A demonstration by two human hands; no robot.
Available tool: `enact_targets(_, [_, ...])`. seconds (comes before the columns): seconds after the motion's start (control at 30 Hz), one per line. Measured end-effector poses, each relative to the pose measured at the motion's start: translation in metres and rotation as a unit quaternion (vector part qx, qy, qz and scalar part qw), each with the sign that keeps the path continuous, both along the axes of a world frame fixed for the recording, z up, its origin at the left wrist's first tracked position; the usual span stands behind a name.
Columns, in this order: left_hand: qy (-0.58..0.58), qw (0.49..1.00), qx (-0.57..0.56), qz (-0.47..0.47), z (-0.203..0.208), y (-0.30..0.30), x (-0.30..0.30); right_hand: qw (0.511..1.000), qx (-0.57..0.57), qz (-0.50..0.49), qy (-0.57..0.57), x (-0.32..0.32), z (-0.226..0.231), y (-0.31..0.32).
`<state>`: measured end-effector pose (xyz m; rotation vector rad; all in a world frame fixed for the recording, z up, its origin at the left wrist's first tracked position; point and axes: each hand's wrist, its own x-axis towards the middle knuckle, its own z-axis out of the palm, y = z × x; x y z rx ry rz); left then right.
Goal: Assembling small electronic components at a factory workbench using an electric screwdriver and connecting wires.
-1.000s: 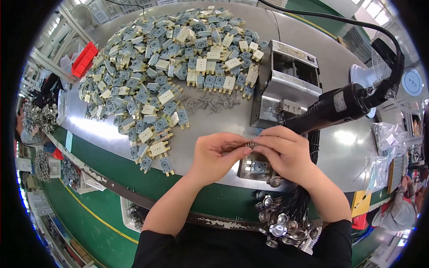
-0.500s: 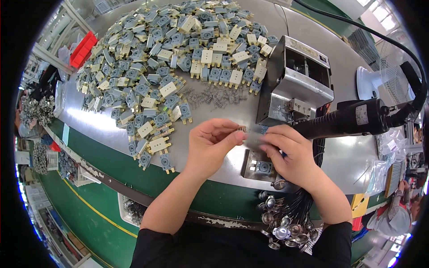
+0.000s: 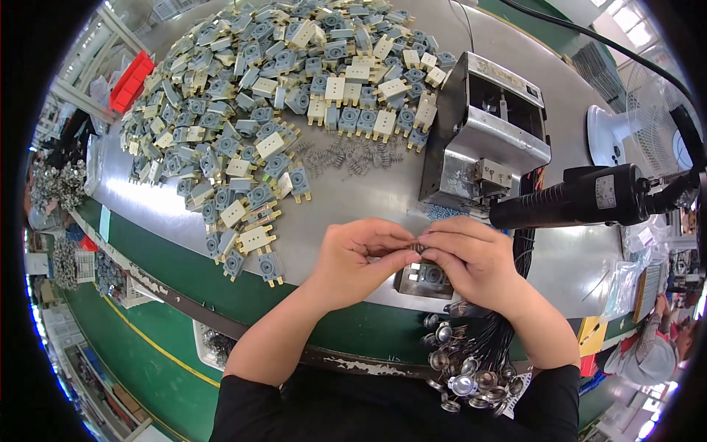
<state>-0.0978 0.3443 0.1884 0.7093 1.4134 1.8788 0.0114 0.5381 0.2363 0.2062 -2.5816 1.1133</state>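
Note:
My left hand (image 3: 357, 261) and my right hand (image 3: 475, 258) meet fingertip to fingertip over the bench. Between their pinched fingers shows a small coil spring (image 3: 417, 249), mostly hidden by the fingers. Just below them, a metal fixture block (image 3: 423, 289) holds a grey square plastic part (image 3: 434, 274) with a round recess. Loose springs (image 3: 353, 156) lie in a patch farther back. Behind those spreads a big pile of grey and cream plastic parts with brass tabs (image 3: 294, 81).
A black power screwdriver (image 3: 567, 205) on an arm points in from the right, beside a metal screw feeder box (image 3: 501, 132). Small bluish screws (image 3: 442, 212) lie at its foot. Round metal pieces on black wires (image 3: 464, 384) hang at the front edge. A person (image 3: 648, 353) sits far right.
Both hands have come nearer to me and closed together above the fixture, the spring between their fingertips. The view has shifted slightly.

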Motion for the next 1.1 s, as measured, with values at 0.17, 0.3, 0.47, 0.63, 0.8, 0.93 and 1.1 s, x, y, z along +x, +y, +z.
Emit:
enact_targets(0.17, [0.158,0.987,-0.02,0.019,0.002,0.001,-0.001,0.997,-0.014,-0.074,0.0,0.001,0.002,0.0])
enact_targets(0.3, [0.073,0.995,-0.008,0.062,-0.006,0.001,-0.004,0.996,0.003,-0.084,-0.009,0.001,-0.001,-0.002])
enact_targets(0.47, [-0.01,0.999,-0.026,0.017,-0.005,-0.001,-0.004,0.999,0.013,-0.042,0.019,-0.002,0.004,-0.008])
enact_targets(0.63, [-0.01,0.999,-0.007,-0.032,-0.003,-0.003,-0.003,1.0,0.012,-0.009,0.005,0.004,-0.001,-0.003])
enact_targets(0.8, [0.161,0.987,-0.015,0.019,-0.001,-0.002,-0.004,0.999,-0.007,-0.042,0.008,0.001,0.005,-0.004])
enact_targets(0.93, [0.158,0.983,-0.028,0.089,-0.011,0.001,-0.008,0.996,0.007,-0.072,-0.05,-0.002,0.002,-0.004])
enact_targets(1.1, [0.026,0.998,-0.001,0.058,-0.012,-0.005,-0.017,0.989,0.025,0.01,-0.145,-0.004,0.028,0.016])
